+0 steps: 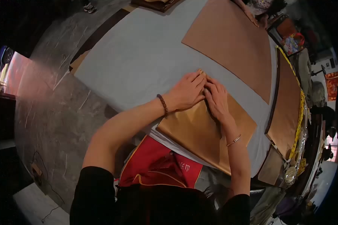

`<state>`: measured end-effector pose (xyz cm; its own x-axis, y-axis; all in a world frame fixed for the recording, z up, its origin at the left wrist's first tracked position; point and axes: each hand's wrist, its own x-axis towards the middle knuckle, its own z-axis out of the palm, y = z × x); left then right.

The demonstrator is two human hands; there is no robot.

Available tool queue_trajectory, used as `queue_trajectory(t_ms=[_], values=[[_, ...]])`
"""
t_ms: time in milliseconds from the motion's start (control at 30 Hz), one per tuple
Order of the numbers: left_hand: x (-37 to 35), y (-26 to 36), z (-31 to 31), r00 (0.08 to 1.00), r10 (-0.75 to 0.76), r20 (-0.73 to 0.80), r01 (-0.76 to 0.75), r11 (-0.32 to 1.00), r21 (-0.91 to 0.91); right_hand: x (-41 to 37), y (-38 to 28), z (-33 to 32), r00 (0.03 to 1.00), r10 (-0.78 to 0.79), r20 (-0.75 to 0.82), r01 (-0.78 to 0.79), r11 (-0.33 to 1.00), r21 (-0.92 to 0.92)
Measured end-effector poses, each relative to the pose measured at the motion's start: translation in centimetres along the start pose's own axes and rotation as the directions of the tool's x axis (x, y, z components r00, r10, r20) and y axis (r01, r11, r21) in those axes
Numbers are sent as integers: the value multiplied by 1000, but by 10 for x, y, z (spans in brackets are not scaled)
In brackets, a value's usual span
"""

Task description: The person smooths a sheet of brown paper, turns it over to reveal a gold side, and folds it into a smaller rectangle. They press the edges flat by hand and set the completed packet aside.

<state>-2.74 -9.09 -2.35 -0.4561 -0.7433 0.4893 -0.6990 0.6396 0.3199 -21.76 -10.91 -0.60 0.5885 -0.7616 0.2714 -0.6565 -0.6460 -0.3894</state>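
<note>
A golden-brown sheet [191, 127] lies at the table's near edge, its far part drawn together into a point under both hands. My left hand [187, 91], with a beaded bracelet on the wrist, has its fingers closed on the sheet near that point. Close beside it, almost touching, my right hand [216, 99] rests on the sheet's right side with bent fingers; a thin bangle circles that wrist. What lies beneath the fingertips is hidden.
A grey-blue cloth [139, 56] covers the table. A large brown sheet [233, 45] lies beyond my hands. Another brown panel with yellow tape [285, 108] is at the right. A person's arm [248, 13] reaches in at the top. A red apron [157, 165] hangs below.
</note>
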Motion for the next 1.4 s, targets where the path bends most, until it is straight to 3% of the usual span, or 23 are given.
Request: queue_trajectory(t_ms=[133,200,233,333,400,433,467,533,567,600,700,833,900,1033,1100,1133,1200,1233,1300,1333,1367,1400], values=[[-11,0,-17,987,-48,156,70,988,-138,2,-1,6,1000,25,10,-24,995,-92],[-32,8,-37,965,49,256,-24,995,-99,1,-3,5,1000,8,15,-6,989,-149],[-43,12,-47,967,109,229,-87,991,-105,0,-5,5,1000,-7,15,9,988,-151],[-83,35,-89,952,141,273,-118,988,-101,4,-8,3,1000,5,25,-1,989,-145],[-112,47,-106,968,-83,237,114,986,-119,4,-12,-1,996,51,72,-43,992,-115],[-123,51,-107,955,-235,182,272,937,-217,3,-9,3,997,46,54,-37,987,-155],[-132,56,-107,953,-235,189,274,937,-217,3,-7,4,997,51,55,-42,988,-150],[-141,64,-109,812,-542,215,568,652,-503,3,-7,4,997,35,64,-26,991,-133],[-142,66,-109,769,-579,272,611,539,-579,2,-6,5,999,10,45,-3,986,-165],[-141,67,-109,764,-587,268,614,532,-583,2,-6,5,999,2,55,7,986,-165],[-129,63,-110,594,-564,573,697,6,-717,3,-5,6,999,3,38,4,984,-177],[-130,62,-111,608,-526,595,723,56,-689,3,-7,5,998,18,61,-9,990,-143],[-133,62,-105,631,-543,554,737,198,-646,3,-7,5,998,23,55,-13,986,-163],[-133,63,-107,607,-565,560,748,167,-642,3,-6,6,999,18,50,-9,986,-166],[-135,62,-115,540,-561,627,756,-5,-655,3,-6,6,998,18,56,-9,987,-161],[-136,62,-120,542,-559,628,757,-1,-654,3,-6,6,998,20,52,-12,987,-162],[-137,62,-131,425,-541,726,767,-211,-606,2,-6,5,998,22,51,-13,988,-157],[-135,62,-134,426,-536,729,770,-208,-603,2,-7,5,998,28,48,-20,987,-157],[-132,63,-136,474,-602,643,806,3,-592,3,-8,4,999,4,48,4,987,-159],[-129,61,-131,476,-598,645,807,5,-591,2,-7,4,999,9,46,-1,987,-161],[-125,59,-123,742,-575,345,666,572,-479,2,-6,5,999,-7,37,12,988,-155],[-118,57,-115,940,-325,98,337,931,-139,2,-5,5,999,-25,29,29,988,-149]])
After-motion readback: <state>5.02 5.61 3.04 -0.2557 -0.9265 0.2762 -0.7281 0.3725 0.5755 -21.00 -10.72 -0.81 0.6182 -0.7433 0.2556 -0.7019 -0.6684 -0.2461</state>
